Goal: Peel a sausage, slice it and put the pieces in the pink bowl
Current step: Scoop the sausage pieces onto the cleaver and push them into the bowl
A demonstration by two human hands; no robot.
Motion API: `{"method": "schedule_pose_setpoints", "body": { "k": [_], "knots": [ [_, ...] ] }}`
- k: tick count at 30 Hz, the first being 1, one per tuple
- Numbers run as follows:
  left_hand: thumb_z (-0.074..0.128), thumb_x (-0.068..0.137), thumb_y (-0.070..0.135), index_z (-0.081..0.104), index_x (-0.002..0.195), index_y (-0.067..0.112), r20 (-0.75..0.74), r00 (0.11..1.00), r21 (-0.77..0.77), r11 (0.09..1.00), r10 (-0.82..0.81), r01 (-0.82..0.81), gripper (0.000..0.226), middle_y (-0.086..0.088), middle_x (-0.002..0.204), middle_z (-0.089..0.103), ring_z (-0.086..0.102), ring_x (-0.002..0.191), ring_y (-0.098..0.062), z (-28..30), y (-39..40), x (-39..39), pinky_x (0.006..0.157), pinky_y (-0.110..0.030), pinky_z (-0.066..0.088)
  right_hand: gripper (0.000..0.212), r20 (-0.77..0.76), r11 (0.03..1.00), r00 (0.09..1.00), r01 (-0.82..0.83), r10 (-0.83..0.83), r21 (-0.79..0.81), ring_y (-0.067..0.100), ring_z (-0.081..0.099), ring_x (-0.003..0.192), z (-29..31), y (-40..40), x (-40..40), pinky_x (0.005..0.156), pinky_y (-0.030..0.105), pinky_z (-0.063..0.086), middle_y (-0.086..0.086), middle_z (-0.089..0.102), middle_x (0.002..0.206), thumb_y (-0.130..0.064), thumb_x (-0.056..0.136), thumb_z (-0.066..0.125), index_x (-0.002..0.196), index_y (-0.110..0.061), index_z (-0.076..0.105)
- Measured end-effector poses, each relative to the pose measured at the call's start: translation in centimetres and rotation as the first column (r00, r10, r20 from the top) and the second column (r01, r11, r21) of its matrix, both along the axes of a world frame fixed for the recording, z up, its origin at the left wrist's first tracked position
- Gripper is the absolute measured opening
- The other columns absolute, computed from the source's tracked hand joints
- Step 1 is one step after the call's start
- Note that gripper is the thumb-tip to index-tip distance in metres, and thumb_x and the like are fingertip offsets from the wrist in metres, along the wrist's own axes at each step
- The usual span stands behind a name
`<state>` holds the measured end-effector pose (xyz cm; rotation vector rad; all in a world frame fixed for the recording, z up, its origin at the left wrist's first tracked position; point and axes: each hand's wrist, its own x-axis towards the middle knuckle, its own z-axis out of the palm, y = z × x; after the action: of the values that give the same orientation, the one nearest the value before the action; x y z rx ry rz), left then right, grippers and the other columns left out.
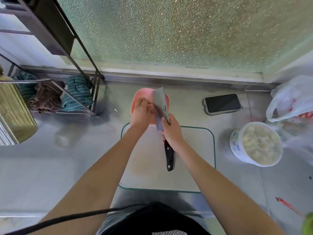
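Note:
My right hand [171,131] grips a cleaver [161,106] by the front of its black handle, the blade raised and tilted over the pink bowl [141,94]. My left hand [141,111] is over the bowl, its fingers against the left face of the blade. Something pinkish shows blurred between my fingers and the blade; I cannot tell whether it is sausage. The bowl stands just beyond the far edge of the white, green-rimmed cutting board [191,160]. No sausage pieces show on the board.
A black phone [222,103] lies to the right of the bowl. A white tub of pale food [257,144] and a plastic bag [293,100] stand at the right. A black rack with folded cloths [50,94] is at the left. Red chopsticks [288,206] lie near right.

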<state>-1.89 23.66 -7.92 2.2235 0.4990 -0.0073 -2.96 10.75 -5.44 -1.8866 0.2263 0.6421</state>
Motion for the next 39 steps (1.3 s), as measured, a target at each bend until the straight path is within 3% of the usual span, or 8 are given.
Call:
{"method": "schedule_pose_setpoints", "body": {
  "k": [8,13,16,19,23,28,33,39],
  "knots": [
    [0.045,0.088,0.002,0.055,0.112,0.002,0.14,0.979,0.245,0.963,-0.151,0.113,0.026,-0.014,0.127,0.052,0.053,0.107,-0.036,0.2,-1.9,-3.2,0.07,-0.045,0.051,0.021,0.124,0.996,0.99,0.068,-0.061,-0.056,0.017,0.041,0.05,0.7,-2.6,-0.9,0.046,0.026,0.036,0.005,0.041,0.064,-0.021,0.097,0.042,0.079,-0.009,0.04],
    [0.043,0.082,0.014,0.045,0.112,0.008,0.2,0.881,0.341,0.874,-0.428,0.347,0.031,-0.015,0.116,0.056,0.043,0.109,-0.024,-0.6,-5.0,-8.6,0.085,-0.04,0.051,0.025,0.151,0.984,0.978,0.157,-0.143,-0.084,0.022,0.037,0.042,1.0,-8.9,-3.9,0.039,0.028,0.034,0.01,0.037,0.055,-0.023,0.095,0.044,0.073,-0.012,0.039],
    [0.044,0.085,0.035,0.042,0.131,0.004,0.039,0.81,0.284,0.783,-0.586,0.553,0.055,-0.016,0.139,0.045,0.031,0.132,-0.022,-1.6,-6.5,-11.3,0.108,-0.039,0.033,0.02,0.092,0.98,0.98,0.185,-0.178,-0.069,0.024,0.037,0.036,0.8,-12.2,-6.7,0.037,0.03,0.038,0.012,0.039,0.051,-0.023,0.096,0.043,0.08,-0.01,0.042],
    [0.043,0.078,0.06,0.006,0.149,0.009,-0.185,0.748,0.278,0.696,-0.638,0.662,0.095,-0.005,0.157,-0.001,-0.006,0.144,-0.019,-2.7,-7.1,-12.3,0.119,-0.033,0.002,0.024,0.02,0.974,0.978,0.207,-0.206,-0.086,0.024,0.037,0.032,-0.2,-13.9,-9.0,0.036,0.027,0.037,0.011,0.035,0.05,-0.022,0.096,0.045,0.075,-0.014,0.037],
    [0.051,0.079,0.06,0.004,0.149,0.008,-0.253,0.756,0.292,0.698,-0.603,0.654,0.099,-0.005,0.156,-0.002,-0.008,0.143,-0.018,-2.9,-7.6,-11.9,0.118,-0.034,0.003,0.031,0.014,0.973,0.984,0.18,-0.179,-0.147,0.023,0.04,0.028,-1.2,-13.8,-10.5,0.039,0.031,0.037,0.01,0.036,0.048,-0.025,0.095,0.046,0.071,-0.014,0.03],
    [0.032,0.087,0.046,0.036,0.136,-0.004,-0.27,0.808,0.337,0.735,-0.524,0.589,0.071,-0.02,0.141,0.045,0.043,0.13,-0.032,-3.0,-9.0,-11.4,0.104,-0.048,0.028,0.024,0.036,0.969,0.985,0.175,-0.171,-0.173,0.022,0.045,0.038,-1.3,-12.5,-11.3,0.047,0.032,0.048,0.005,0.044,0.054,-0.027,0.096,0.046,0.075,-0.015,0.04],
    [-0.006,0.083,0.047,0.004,0.148,0.005,-0.178,0.858,0.28,0.811,-0.481,0.513,0.078,-0.008,0.158,0.005,0.001,0.145,-0.018,-3.4,-10.5,-11.6,0.114,-0.024,-0.009,0.017,0.04,0.975,0.989,0.144,-0.139,-0.168,0.014,0.048,0.046,-1.9,-11.1,-12.8,0.049,0.024,0.04,0.002,0.05,0.061,-0.024,0.098,0.043,0.083,-0.016,0.048],
    [0.002,0.088,0.042,0.014,0.147,0.005,-0.057,0.922,0.236,0.892,-0.383,0.385,0.07,-0.008,0.156,0.011,-0.004,0.14,-0.01,-4.0,-11.8,-11.7,0.115,-0.024,-0.007,0.008,-0.052,0.991,0.995,0.076,-0.083,-0.11,0.003,0.049,0.033,-2.0,-9.6,-14.7,0.033,0.018,0.036,0.002,0.057,0.075,-0.027,0.099,0.04,0.1,-0.025,0.047]
  ]
}}
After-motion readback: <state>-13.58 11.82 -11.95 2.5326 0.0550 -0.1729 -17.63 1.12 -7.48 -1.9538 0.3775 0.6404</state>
